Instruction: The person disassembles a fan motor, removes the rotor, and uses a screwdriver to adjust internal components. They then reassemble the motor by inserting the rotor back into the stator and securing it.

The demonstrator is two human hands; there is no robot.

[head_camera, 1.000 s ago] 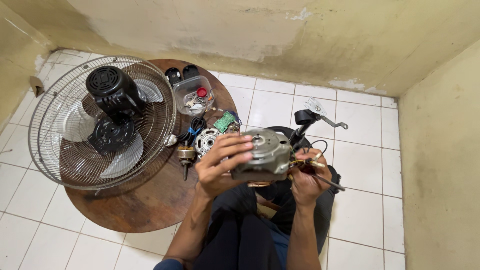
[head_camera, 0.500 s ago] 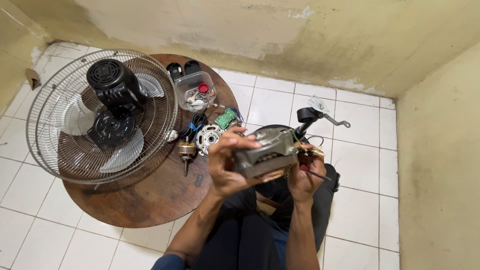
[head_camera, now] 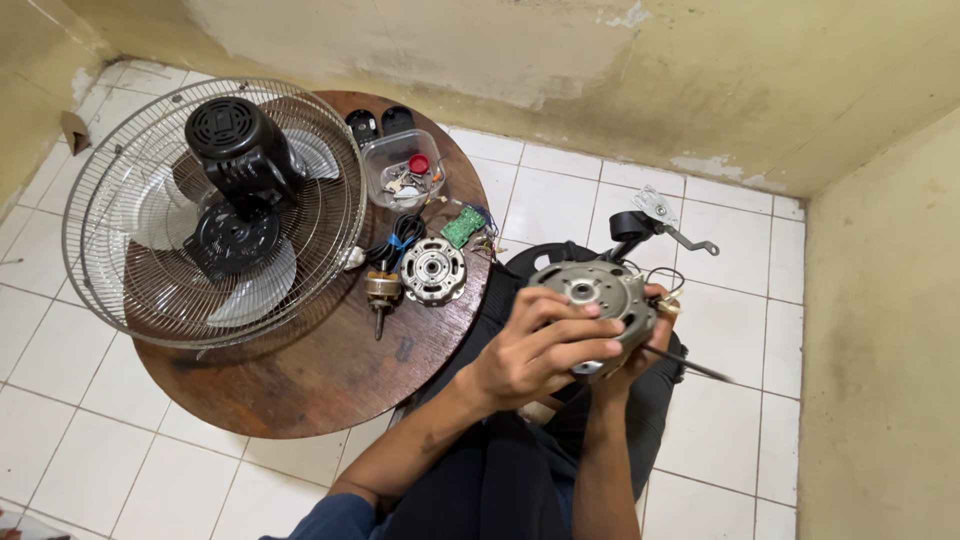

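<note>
Head view, looking down on a seated person over a white tiled floor [head_camera: 560, 200]. Both hands hold a round grey metal fan motor housing [head_camera: 595, 305], raised above the lap in dark trousers, to the right of the round dark wooden table [head_camera: 300, 390] and clear of it. Left hand [head_camera: 535, 355] is closed over the housing's front, fingers [head_camera: 580, 330] spread across its face below the central bearing. Right hand [head_camera: 640, 345] grips the housing from beneath and behind, thumb at the right rim; a thin dark rod-like tool [head_camera: 690, 365] juts out to the right from this hand. Thin wires loop off the housing's upper right edge.

On the table: a wire-caged fan head with a black motor cover and pale blades [head_camera: 215, 215], lying face down on the left half. Beside its right edge lie a copper-wound rotor with shaft [head_camera: 382, 290] and a second silver motor end cap [head_camera: 433, 270], side by side. A small green circuit board [head_camera: 463, 227] sits just above them. A clear plastic tub of small parts [head_camera: 403, 172] stands near the far edge. A black bracket with a metal arm [head_camera: 650, 222] lies on the floor beyond the housing.
</note>
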